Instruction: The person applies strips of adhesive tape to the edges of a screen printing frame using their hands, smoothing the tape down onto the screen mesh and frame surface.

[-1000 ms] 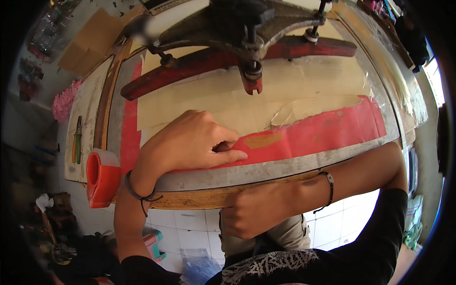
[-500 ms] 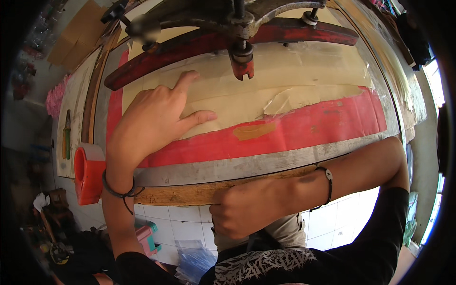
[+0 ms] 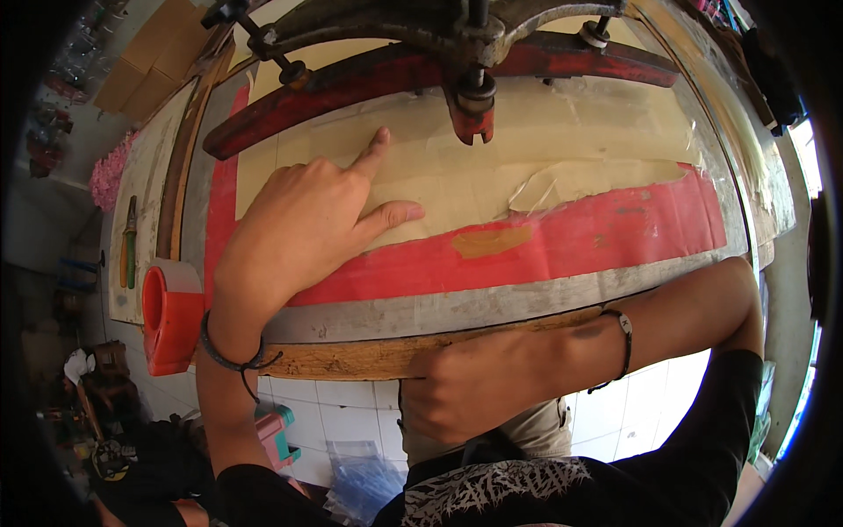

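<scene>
My left hand [image 3: 316, 211] rests on a tan, film-covered sheet [image 3: 457, 189], index finger and thumb spread apart; its other fingers are tucked from sight. Beneath that sheet, a red sheet [image 3: 597, 233] lies on a grey metal plate [image 3: 421, 312]. My right hand [image 3: 465, 386] is closed in a fist by the wooden front edge [image 3: 342, 358], close to my waist. Whatever it may hold is hidden. Beyond my left fingers, a curved red metal bar [image 3: 334, 92] hangs from a dark cast frame [image 3: 378, 26] and spans the plate.
An orange-red tape dispenser [image 3: 171, 321] stands left of my left wrist. Green-handled pliers [image 3: 131, 255] lie on a side board, with a pink bundle [image 3: 112, 171] and a cardboard box [image 3: 158, 61] farther back. Clear plastic bags [image 3: 360, 479] sit on the tiled floor.
The whole view has shifted, so things sit slightly farther right in the picture. My left index finger now points more away from me. The right fist stays by the wooden edge.
</scene>
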